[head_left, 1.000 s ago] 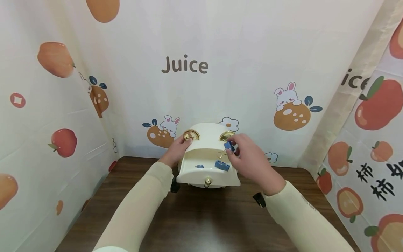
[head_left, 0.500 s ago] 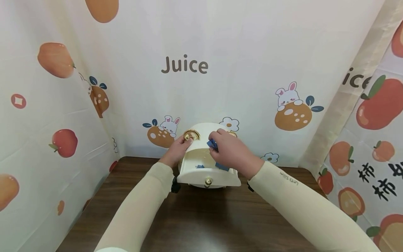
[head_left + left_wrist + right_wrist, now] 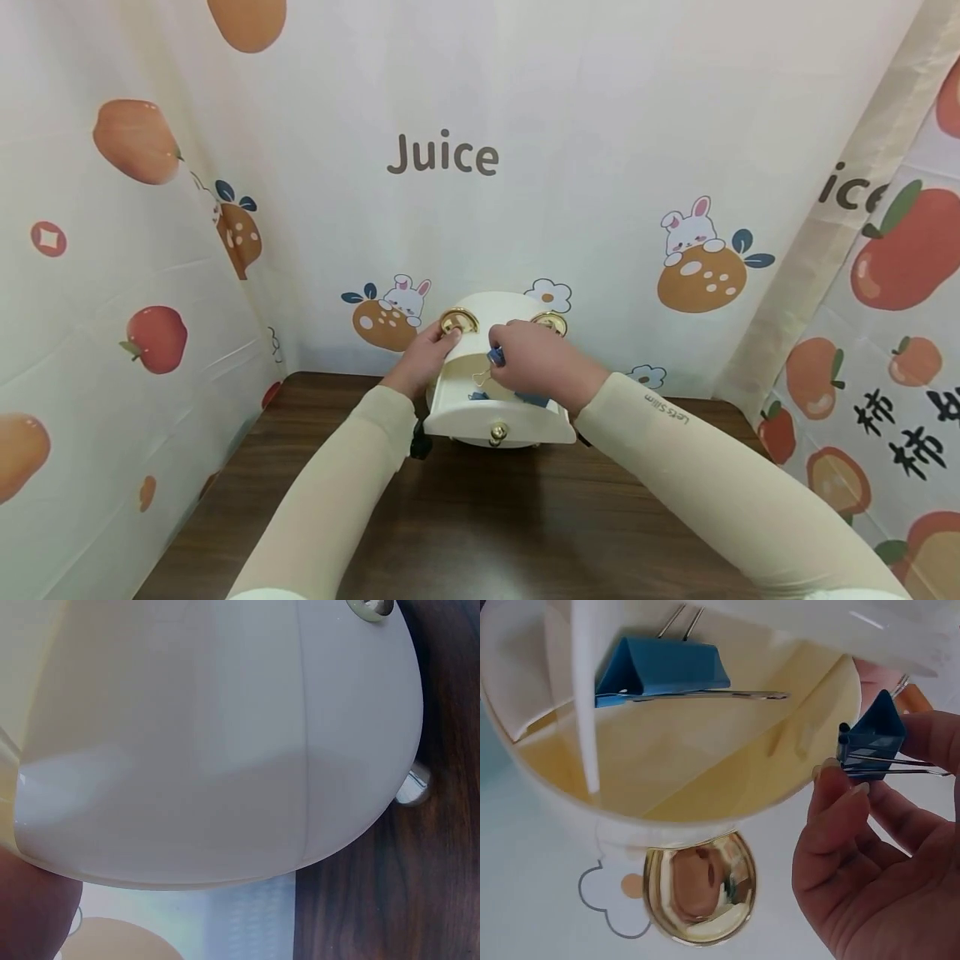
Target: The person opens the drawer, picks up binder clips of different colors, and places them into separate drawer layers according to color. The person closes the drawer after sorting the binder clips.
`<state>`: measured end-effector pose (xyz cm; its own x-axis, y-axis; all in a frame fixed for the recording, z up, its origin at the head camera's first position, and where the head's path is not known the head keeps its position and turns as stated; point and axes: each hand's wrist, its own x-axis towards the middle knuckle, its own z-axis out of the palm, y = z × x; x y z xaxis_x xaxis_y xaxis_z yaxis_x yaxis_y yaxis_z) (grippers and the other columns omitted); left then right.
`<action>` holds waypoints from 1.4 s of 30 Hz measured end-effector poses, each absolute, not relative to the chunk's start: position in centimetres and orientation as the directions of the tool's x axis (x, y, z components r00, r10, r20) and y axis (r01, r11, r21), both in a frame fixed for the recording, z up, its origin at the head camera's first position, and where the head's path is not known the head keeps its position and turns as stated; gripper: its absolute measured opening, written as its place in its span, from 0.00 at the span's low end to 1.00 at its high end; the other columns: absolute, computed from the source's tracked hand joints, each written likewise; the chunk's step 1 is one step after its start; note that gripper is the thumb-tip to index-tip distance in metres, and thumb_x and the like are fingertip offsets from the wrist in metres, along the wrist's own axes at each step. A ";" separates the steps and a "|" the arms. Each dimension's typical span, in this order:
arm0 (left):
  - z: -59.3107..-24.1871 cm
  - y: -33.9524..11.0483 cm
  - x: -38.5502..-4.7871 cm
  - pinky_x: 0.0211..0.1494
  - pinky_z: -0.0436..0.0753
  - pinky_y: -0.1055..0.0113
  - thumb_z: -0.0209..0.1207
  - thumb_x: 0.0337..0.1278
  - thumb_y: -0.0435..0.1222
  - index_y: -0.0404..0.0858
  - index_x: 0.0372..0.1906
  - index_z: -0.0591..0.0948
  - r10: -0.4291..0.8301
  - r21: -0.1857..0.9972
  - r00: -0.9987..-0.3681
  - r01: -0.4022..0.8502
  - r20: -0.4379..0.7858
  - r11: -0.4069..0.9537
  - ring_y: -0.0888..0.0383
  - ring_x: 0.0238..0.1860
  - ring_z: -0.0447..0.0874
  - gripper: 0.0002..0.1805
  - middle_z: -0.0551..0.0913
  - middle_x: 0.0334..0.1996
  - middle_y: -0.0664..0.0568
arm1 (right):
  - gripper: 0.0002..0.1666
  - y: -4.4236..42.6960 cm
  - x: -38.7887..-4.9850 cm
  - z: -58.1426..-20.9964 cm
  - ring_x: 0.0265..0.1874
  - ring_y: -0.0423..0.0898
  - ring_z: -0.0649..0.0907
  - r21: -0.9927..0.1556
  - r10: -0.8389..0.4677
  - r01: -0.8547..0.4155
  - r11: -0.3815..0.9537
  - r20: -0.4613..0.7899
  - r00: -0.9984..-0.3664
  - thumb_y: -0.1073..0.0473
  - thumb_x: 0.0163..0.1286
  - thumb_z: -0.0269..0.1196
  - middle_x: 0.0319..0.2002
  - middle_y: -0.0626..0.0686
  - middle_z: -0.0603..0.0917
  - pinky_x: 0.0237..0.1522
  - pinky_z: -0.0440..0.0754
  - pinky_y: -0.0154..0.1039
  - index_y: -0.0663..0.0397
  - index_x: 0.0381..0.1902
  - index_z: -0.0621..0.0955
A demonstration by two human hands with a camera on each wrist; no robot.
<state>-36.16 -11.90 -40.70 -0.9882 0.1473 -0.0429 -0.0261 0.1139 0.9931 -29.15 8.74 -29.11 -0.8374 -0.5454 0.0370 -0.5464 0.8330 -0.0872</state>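
Observation:
A white rounded box (image 3: 491, 307) with an open front stands at the back of the table. At its upper left my left hand (image 3: 422, 360) grips the side, thumb near a gold ring-shaped fitting (image 3: 458, 320). My right hand (image 3: 543, 362) pinches a blue binder clip (image 3: 876, 735) by the opening, its wire handles pointing back toward the palm in the right wrist view. Inside lies a large blue binder clip (image 3: 667, 666), mostly behind my right hand in the head view. A smaller blue clip (image 3: 477, 396) rests on the left of the box's floor.
The box's front panel (image 3: 457, 423) juts toward me and bears a gold knob (image 3: 498, 432). A second gold fitting (image 3: 551, 322) sits at upper right. Dark wood table (image 3: 465, 517) extends in front; a printed curtain (image 3: 525, 217) hangs close behind.
My right hand has moved left with the binder clip, from the box's right side to in front of the opening, now covering much of the larger clip. My left hand stays put.

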 end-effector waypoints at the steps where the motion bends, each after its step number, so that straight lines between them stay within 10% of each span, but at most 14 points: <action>1: -40.7 -11.9 -36.1 0.50 0.84 0.58 0.52 0.79 0.51 0.51 0.76 0.68 0.146 0.993 -0.988 -0.027 -0.044 0.116 0.51 0.53 0.82 0.27 0.79 0.61 0.48 | 0.09 8.6 -29.1 -29.1 0.33 0.46 0.78 -0.086 -0.544 -0.544 0.834 0.026 -0.839 0.55 0.70 0.64 0.33 0.49 0.80 0.37 0.77 0.42 0.52 0.42 0.80; 18: -40.7 -11.8 -36.0 0.50 0.81 0.61 0.52 0.80 0.49 0.48 0.75 0.70 0.138 0.995 -0.990 -0.019 -0.033 0.097 0.47 0.58 0.79 0.26 0.77 0.65 0.45 | 0.05 6.6 -28.3 -30.2 0.23 0.45 0.74 -0.034 -0.534 -0.533 0.845 -0.091 -0.841 0.62 0.66 0.63 0.22 0.48 0.76 0.29 0.73 0.40 0.53 0.30 0.78; 42: -40.8 -12.0 -36.3 0.47 0.83 0.60 0.51 0.80 0.50 0.50 0.76 0.69 0.160 0.994 -0.987 -0.010 -0.027 0.107 0.44 0.55 0.80 0.27 0.76 0.65 0.40 | 0.05 8.0 -28.2 -30.3 0.27 0.42 0.79 -0.122 -0.470 -0.488 0.864 0.147 -0.870 0.57 0.72 0.60 0.31 0.43 0.83 0.30 0.78 0.42 0.47 0.36 0.83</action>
<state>-36.27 -11.96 -40.78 -0.9868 0.1598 -0.0271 -0.0100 0.1071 0.9942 -28.15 8.00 -30.28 -0.8702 -0.4704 0.1466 -0.4877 0.8645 -0.1216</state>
